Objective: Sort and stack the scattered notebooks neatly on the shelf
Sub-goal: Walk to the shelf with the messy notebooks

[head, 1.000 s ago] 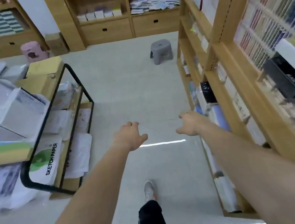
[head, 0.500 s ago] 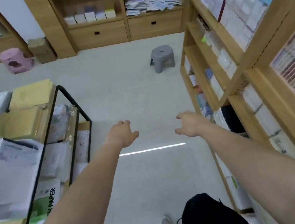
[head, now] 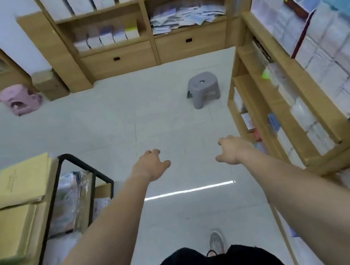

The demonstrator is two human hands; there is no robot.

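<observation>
Left hand [head: 149, 166] and right hand [head: 232, 149] are held empty, loosely curled; scattered pale notebooks [head: 187, 18] ahead should be approached squarely

Both arms out over bare floor, left hand [head: 150, 165] and right hand [head: 232, 149] loosely curled, empty; scattered notebooks [head: 187, 17] on far shelf [head: 189, 29].

Stepped further up the aisle toward the far shelf [head: 192, 42].
Nearer now to the grey stool [head: 203, 88] and the scattered notebooks [head: 187, 18], both larger in view; pink stool [head: 20, 100] lower in the frame; sketch-paper pack gone past the left edge by the black rack [head: 82, 166]; shoe [head: 216, 241] swung forward.
</observation>
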